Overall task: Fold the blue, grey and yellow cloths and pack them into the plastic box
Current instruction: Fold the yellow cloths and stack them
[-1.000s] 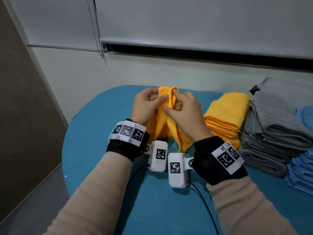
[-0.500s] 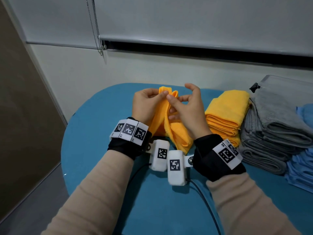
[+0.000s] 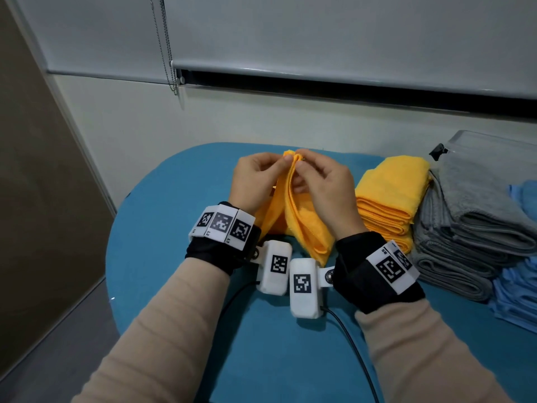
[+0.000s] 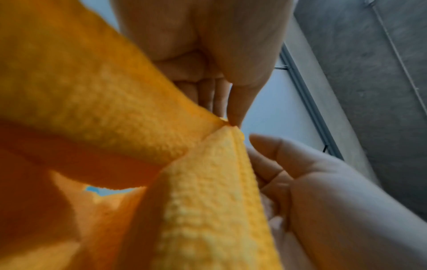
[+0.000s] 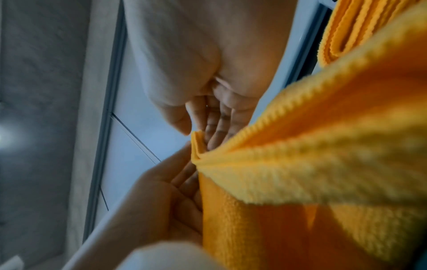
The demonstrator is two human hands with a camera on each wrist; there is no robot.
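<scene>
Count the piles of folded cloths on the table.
3, all to the right of the hands: a yellow pile, a grey pile beside it, and a blue pile cut off by the frame edge. More may lie out of view.

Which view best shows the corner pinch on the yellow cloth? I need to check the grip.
The left wrist view: the left hand pinches the yellow cloth at its corner, close up. The right wrist view shows the same corner, blurrier. The head view shows both hands, right hand included, meeting at the top edge, fingertips small.
</scene>
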